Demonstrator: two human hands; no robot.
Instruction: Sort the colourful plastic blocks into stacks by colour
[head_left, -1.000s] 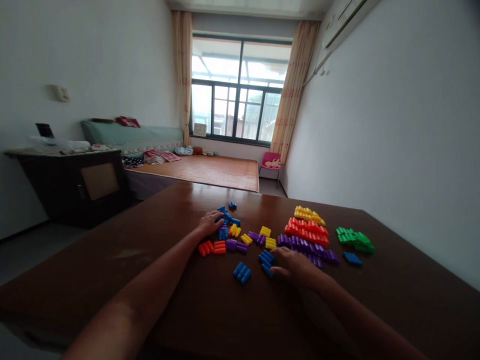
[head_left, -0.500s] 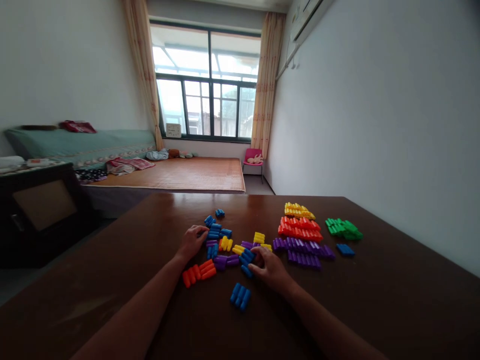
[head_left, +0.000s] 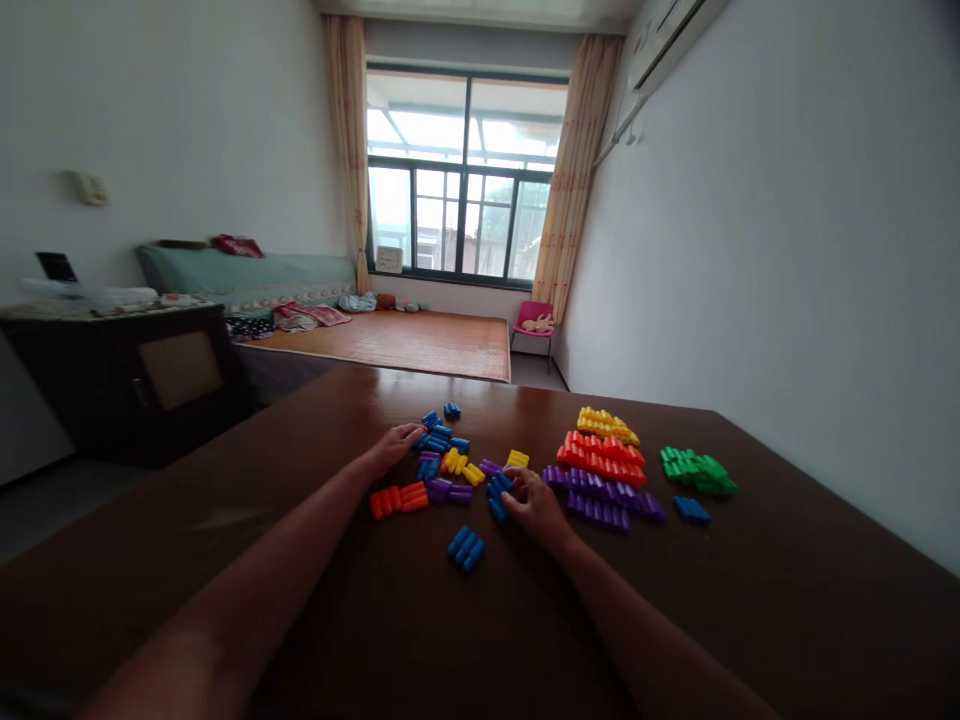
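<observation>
My right hand has its thumb and fingers closed on a blue ridged plastic block, low over the table. Out to the left, my left hand rests with its fingers stretched out, the tips at the edge of several loose blue blocks; I see nothing held in it. Between the hands lie yellow blocks and purple blocks. Orange-red blocks are below my left hand. Nearest to me is another blue block.
On the right of the brown table stand rows of yellow, red and purple blocks. Green blocks and a flat blue block lie farther right. A bed and a dark cabinet are beyond.
The camera view has turned left. The blue block in my right hand is apart from the yellow block it was beside. My left hand has shifted slightly away from me along the blue blocks.
</observation>
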